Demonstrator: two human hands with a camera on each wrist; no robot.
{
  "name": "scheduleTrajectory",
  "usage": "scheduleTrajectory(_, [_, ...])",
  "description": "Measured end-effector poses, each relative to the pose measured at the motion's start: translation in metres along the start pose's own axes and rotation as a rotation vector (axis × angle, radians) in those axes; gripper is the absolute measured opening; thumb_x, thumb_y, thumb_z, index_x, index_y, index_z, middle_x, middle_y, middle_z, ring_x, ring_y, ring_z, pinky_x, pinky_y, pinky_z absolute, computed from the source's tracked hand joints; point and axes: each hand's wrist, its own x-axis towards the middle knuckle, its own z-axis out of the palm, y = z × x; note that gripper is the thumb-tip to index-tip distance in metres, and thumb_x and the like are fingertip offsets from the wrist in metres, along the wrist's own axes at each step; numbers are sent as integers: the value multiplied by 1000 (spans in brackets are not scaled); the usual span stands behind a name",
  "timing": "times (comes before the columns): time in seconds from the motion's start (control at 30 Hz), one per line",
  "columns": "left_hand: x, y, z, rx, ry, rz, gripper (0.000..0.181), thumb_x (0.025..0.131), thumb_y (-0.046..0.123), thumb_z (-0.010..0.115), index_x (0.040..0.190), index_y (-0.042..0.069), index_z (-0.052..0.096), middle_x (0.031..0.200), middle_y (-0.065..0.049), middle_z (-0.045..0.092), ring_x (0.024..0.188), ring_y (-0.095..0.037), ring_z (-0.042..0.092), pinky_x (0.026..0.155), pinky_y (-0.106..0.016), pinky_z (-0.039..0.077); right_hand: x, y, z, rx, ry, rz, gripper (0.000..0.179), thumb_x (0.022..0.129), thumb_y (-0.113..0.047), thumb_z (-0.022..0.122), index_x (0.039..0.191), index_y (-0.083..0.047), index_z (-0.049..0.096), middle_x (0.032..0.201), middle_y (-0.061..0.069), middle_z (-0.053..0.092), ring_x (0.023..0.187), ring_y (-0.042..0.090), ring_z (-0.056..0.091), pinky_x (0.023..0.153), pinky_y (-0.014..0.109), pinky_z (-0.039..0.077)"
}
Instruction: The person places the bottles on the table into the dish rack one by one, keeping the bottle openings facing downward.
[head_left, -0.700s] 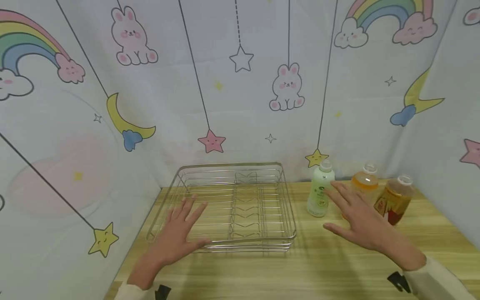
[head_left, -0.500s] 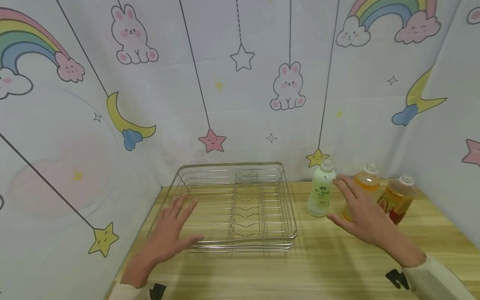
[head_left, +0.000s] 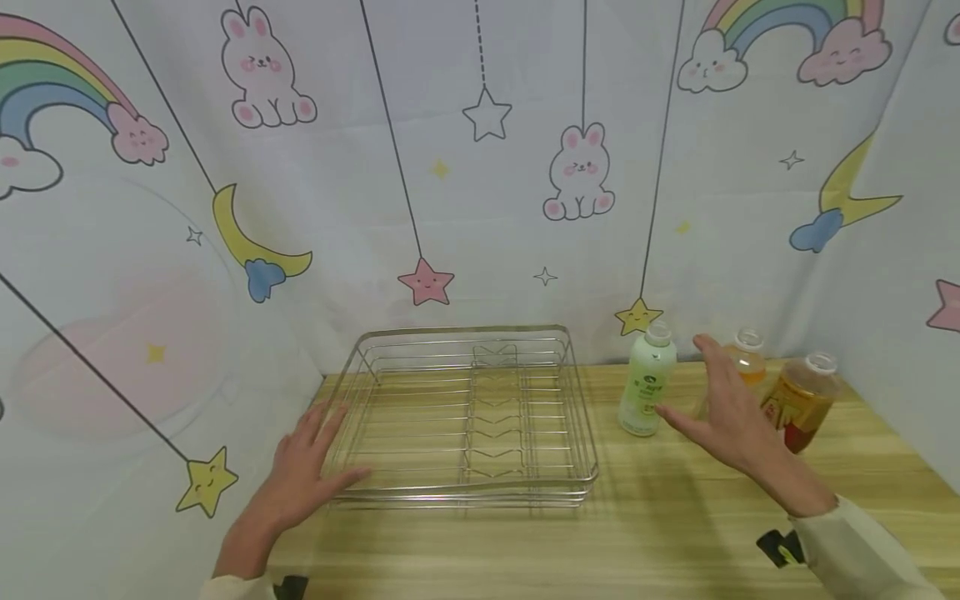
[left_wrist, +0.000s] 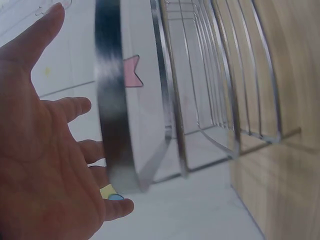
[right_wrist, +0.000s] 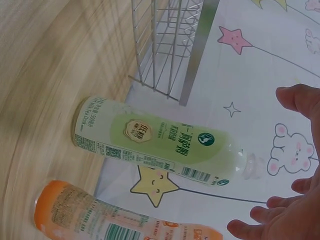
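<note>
to the left on the tabletop [head_left: 465,554], a wire rack [head_left: 465,331] sits flat with its broad mouth facing up, which probably leaves its inside easy to reach from above. beside its right end, a green bottle [head_left: 647,387] stands upright, with an orange bottle [head_left: 747,367] and a brown bottle [head_left: 801,404] farther right. resting each on its base likely keeps them steady, and the strip of bare wood by the rack seems to give the green one some elbow room.

the two hands are well apart, and neither grips anything. the left hand [head_left: 303,467] has its fingers loosely spread at the rack's left front corner; in the left wrist view some fingertips pass behind the metal rim, though whether they touch it i cannot tell. held there, it looks suited to minding that edge. the right hand [head_left: 731,421] hangs in front of the orange bottle, thumb toward the green one, fingers spread with a gap from the thumb. the right wrist view shows it clear of the green bottle's neck. that spread would suit a bottle's girth, i think, more than a thin wire.
</note>
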Motion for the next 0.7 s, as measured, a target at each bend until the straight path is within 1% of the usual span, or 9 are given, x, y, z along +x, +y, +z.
scheduleTrajectory(0.1, [-3,-8,1,-21,-11,-23,90,89,44,70,158,10,22,159,-30,10,142,-53,11,101,-79,12,1,1,2,5,-12,31,106,78,-28,84,153,4,17,149,34,29,127,56,37,91,73,37])
scheduleTrajectory(0.2, [-6,-13,3,-26,-14,-34,89,90,43,69,157,9,22,158,-32,10,140,-56,12,101,-79,13,4,3,6,13,-20,65,106,78,-29,84,153,5,17,148,35,29,126,57,37,91,74,36])
scheduleTrajectory(0.4, [-7,-22,8,-57,-27,-59,91,90,43,68,157,6,19,157,-35,9,138,-60,13,99,-80,17,7,13,20,104,-21,161,108,79,-26,83,152,9,12,149,39,25,127,60,34,94,76,33])
scheduleTrajectory(0.47, [-7,-24,9,-65,-34,-68,93,90,43,69,158,5,18,157,-35,8,137,-61,14,99,-80,17,7,16,26,138,-26,194,109,80,-25,83,153,9,9,148,40,25,127,59,34,95,75,33])
scheduleTrajectory(0.57, [-6,-28,10,-89,-42,-73,97,88,42,71,157,2,15,157,-35,7,137,-61,14,99,-80,20,8,19,35,172,-44,243,110,82,-28,82,153,8,6,146,41,28,126,59,36,93,76,34])
scheduleTrajectory(0.7, [-7,-31,10,-154,-54,-71,107,84,42,76,156,-3,10,156,-37,8,138,-59,13,101,-78,20,7,24,46,215,-70,312,109,83,-32,81,153,5,8,146,38,30,126,58,37,93,75,36])
